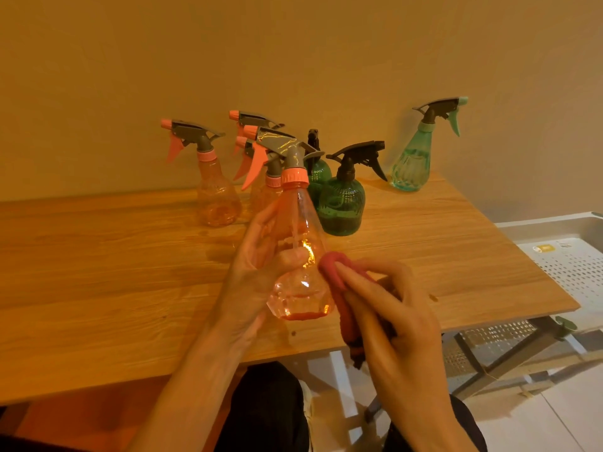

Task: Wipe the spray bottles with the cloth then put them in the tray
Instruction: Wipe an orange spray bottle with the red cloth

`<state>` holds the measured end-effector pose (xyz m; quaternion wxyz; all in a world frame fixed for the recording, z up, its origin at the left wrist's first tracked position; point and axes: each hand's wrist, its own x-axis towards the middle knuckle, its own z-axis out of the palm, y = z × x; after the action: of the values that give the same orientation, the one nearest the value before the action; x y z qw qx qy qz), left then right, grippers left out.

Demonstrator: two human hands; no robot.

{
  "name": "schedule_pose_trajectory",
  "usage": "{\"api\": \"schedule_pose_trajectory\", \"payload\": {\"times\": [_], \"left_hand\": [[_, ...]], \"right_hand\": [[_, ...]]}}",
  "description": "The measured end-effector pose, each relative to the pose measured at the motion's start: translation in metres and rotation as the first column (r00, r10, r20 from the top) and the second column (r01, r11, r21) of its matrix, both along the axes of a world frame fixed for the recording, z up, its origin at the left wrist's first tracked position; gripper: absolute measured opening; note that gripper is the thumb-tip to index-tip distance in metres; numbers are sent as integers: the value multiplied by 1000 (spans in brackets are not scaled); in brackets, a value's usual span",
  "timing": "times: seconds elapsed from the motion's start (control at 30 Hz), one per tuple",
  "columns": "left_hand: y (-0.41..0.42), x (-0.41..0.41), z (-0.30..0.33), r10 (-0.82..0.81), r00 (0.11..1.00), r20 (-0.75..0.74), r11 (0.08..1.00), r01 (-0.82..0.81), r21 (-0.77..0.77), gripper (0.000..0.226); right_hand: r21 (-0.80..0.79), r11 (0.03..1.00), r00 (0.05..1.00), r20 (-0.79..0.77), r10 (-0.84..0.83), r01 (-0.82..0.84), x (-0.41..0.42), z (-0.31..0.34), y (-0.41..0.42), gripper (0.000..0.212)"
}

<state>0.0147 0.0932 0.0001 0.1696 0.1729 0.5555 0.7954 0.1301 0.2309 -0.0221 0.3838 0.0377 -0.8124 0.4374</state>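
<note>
Left hand grips orange bottle; right hand presses cloth.

— You're holding a glossy, clear orange plastic bottle; the red cloth against it looks soft and matt.

— And beneath it?

— A smooth wood-grain table. Right of the table, your white tray is perforated plastic.

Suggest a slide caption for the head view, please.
Left hand holds an orange spray bottle; right hand wipes it with a red cloth.
</note>
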Motion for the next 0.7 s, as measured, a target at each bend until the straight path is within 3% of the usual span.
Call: {"api": "schedule_pose_trajectory", "payload": {"times": [0.17,0.33,0.47,0.53,0.63,0.7], "left_hand": [[5,1,6,52,998,26,998,-52,25,80],[11,8,9,103,985,140,991,-114,72,81],[19,15,11,82,970,230,990,-105,91,62],[20,16,10,58,970,235,992,-82,93,70],[17,15,5,12,978,210,992,-38,118,106],[15,13,2,-5,983,185,992,-18,121,117]], "right_hand": [[-1,1000,997,-74,-26,26,1,1,-8,36],[-104,993,991,-117,-72,60,-4,-3,-14,39],[-132,990,987,-148,-63,44,-10,0,-16,36],[-136,990,987,-147,-62,42,-12,0,-14,35],[-173,985,992,-116,-42,21,-13,2,-8,33],[-202,979,996,-86,4,-22,-12,6,-6,33]]}}
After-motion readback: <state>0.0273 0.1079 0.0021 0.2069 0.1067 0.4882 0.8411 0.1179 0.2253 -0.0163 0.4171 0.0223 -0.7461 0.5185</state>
